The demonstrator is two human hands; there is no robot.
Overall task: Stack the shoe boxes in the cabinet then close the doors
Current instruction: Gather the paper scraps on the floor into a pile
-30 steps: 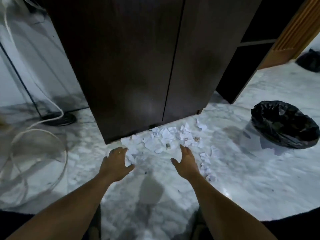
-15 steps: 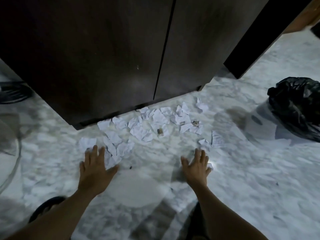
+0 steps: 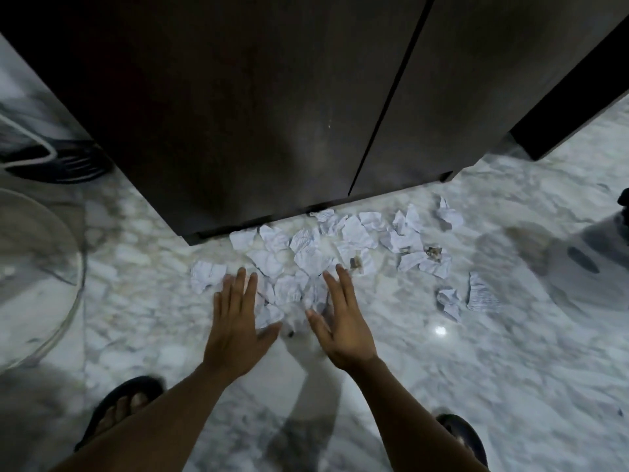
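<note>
The dark brown cabinet fills the top of the view, and both its doors are closed along a seam right of centre. No shoe boxes are in sight. Torn white paper scraps lie scattered on the marble floor in front of its base. My left hand and my right hand are low over the scraps, fingers straight and together. The palms face each other with a bunch of scraps between them. Neither hand grips anything.
A black sandal on my left foot and another on my right foot stand on the marble floor. A fan base with white cable sits at the left. A black bag edge shows at far right.
The view has dropped closer to the floor. Both hands have come inward from wide apart, pushing scraps together between them.
</note>
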